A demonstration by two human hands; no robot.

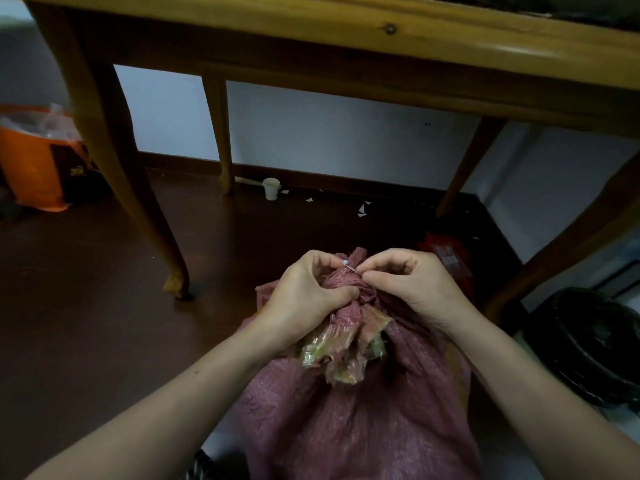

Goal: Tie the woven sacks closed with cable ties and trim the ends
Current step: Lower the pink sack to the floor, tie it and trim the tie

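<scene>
Slippage looks like the main worry here. The pinkish-red woven sack (346,420) stands on the dark floor (86,323) in front of the wooden table (311,39), its mouth gathered into a bunched neck (349,289) with a crinkled clear plastic liner (341,355) spilling out below the gather. The left hand (304,292) is closed around that neck, thumb pressed into the folds, while the right hand (405,289) has thumb and forefinger pinched together on a thin white cable tie (349,267) at the far side of the bunch; I cannot tell whether the tail has gone through the head yet. If the left hand eases off, I'd guess the stiff weave would spring open and the tie would close on only part of the mouth. The liner could also get caught unevenly and leave a gap. The tie is tiny and slick, so the pinch might lose it, and the light is dim enough to make threading fiddly. I see no cutters for trimming anywhere in view.
</scene>
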